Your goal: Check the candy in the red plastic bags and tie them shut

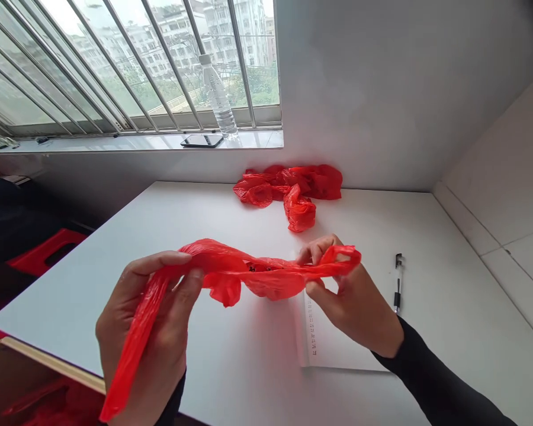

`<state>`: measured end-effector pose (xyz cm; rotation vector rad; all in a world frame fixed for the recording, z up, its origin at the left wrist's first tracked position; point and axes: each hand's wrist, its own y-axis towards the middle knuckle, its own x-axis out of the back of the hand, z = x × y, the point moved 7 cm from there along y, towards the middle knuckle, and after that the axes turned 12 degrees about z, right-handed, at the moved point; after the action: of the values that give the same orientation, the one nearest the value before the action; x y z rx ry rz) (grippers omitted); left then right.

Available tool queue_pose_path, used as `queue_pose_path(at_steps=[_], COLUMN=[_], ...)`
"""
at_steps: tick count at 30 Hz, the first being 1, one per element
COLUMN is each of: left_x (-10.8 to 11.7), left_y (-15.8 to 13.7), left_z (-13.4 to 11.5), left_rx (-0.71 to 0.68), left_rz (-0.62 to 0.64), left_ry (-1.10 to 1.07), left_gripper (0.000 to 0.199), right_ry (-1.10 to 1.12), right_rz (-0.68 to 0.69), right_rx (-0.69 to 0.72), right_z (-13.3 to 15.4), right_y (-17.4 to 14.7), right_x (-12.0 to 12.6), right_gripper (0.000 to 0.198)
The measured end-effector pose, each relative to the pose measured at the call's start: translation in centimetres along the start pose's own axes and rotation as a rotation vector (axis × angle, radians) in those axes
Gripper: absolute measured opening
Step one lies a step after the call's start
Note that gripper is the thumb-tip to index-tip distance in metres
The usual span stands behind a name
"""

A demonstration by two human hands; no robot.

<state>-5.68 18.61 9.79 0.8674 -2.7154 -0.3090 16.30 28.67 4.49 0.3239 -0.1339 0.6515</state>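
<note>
A red plastic bag point(266, 278) is stretched sideways between my two hands, above the white table. My left hand point(148, 325) pinches its left end between thumb and fingers, and a long twisted strip of it hangs down across the palm. At the other end, my right hand point(344, 296) grips the bag near a handle loop that sticks out past the fingers. Small dark marks or bits show in the fold at the middle of the bag; what they are I cannot tell. Below the right hand lies a notebook page point(333, 346) with a column of handwritten numbers.
More crumpled red plastic bags point(293, 183) lie at the table's point(195, 219) back edge by the wall. A pen point(398, 284) rests at the right. On the windowsill are a water bottle point(220, 100) and a phone point(202, 141). A box point(48, 361) with red plastic stands lower left.
</note>
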Motion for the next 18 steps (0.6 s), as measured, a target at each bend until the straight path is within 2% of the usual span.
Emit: queue_pose_path(at_steps=[4,7,8,11,12,14,16,18], left_x=[-0.1,0.0,0.1,0.2,0.1,0.0,-0.1,-0.4], left_y=[-0.5,-1.0,-1.2,-1.7,-1.8,-2.1,-2.4,-2.7], left_z=[3.1,4.2,4.4,5.2,5.4,5.7,5.3,4.6], left_rx=[0.211,0.318,0.335,0.387,0.396,0.393,0.360,0.336], left_rz=[0.108,0.139,0.141,0.159,0.172,0.201,0.213,0.221], left_ry=[-0.207,-0.244,-0.239,-0.242,-0.235,-0.156,-0.003,0.138], left_gripper=[0.036,0.041,0.043,0.050,0.051,0.051,0.051,0.048], right_ry=[-0.135,-0.185,-0.200,-0.331,-0.406,-0.549,-0.642,-0.668], right_rz=[0.233,0.381,0.417,0.531,0.548,0.541,0.516,0.484], right_rx=[-0.050,-0.019,-0.016,-0.036,-0.049,-0.086,-0.121,-0.145], right_z=[1.0,1.6,1.5,0.5,-0.1,-1.1,-1.9,-2.2], right_y=[0.1,0.0,-0.1,-0.5,-0.6,-0.7,-0.8,-0.8], right_x=[-1.1,-2.2,-2.6,-3.9,-4.1,-4.2,-4.1,-3.8], right_gripper=[0.013,0.012,0.014,0.035,0.034,0.020,0.038,0.039])
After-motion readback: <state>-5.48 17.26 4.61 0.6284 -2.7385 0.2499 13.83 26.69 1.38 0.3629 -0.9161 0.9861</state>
